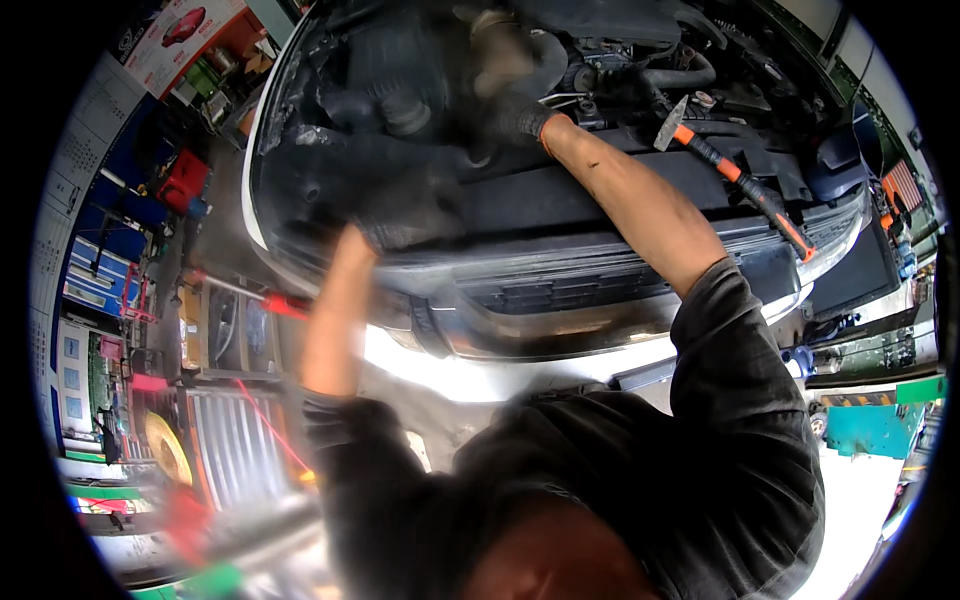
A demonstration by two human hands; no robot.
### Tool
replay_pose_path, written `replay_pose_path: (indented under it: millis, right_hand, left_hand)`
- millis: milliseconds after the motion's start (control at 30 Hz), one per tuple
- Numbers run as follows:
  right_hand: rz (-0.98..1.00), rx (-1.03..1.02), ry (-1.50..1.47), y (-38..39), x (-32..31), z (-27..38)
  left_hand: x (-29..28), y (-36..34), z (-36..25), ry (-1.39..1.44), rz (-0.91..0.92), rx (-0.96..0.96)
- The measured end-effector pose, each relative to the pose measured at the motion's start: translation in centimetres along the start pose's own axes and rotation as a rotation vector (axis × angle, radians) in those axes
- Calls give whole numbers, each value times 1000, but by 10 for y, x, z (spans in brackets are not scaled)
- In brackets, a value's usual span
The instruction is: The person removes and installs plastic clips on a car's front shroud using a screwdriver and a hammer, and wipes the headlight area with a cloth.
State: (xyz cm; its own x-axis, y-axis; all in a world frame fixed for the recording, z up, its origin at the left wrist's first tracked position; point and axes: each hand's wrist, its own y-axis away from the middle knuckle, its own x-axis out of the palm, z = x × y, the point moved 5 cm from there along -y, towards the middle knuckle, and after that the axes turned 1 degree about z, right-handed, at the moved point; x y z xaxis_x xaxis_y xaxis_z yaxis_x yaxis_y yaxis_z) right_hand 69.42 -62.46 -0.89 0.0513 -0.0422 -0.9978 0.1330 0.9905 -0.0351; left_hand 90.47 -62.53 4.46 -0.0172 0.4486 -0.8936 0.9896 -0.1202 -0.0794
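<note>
My right hand [515, 117], in a black glove with an orange cuff, reaches over the open engine bay [400, 60] of a car. Right beyond its fingers is a smeared tan-brown part [503, 55], apparently gripped; its kind does not show. My left hand [408, 212], also in a black glove, hovers over or touches the dark cover [510, 195] behind the grille. Motion blurs its fingers, so I cannot make out their pose. A hammer [735, 172] with a black and orange handle lies across the right front of the bay, its steel head toward the engine.
The car's front bumper [590, 325] curves between my body and the engine. To the left stand a metal-ribbed case or drawer unit [237, 445], a red box [184, 180] and shelves of tools. A teal cabinet [872, 430] is at the far right.
</note>
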Motion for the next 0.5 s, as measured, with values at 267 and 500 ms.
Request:
replay_pose_path:
  millis: [267,500]
  right_hand:
    - [-251,16,-309,140,-84,-15]
    - [-172,558,143,340,-75,-99]
  left_hand:
    - [3,0,4,49,130,-103]
    - [-41,6,68,-13,-184,-113]
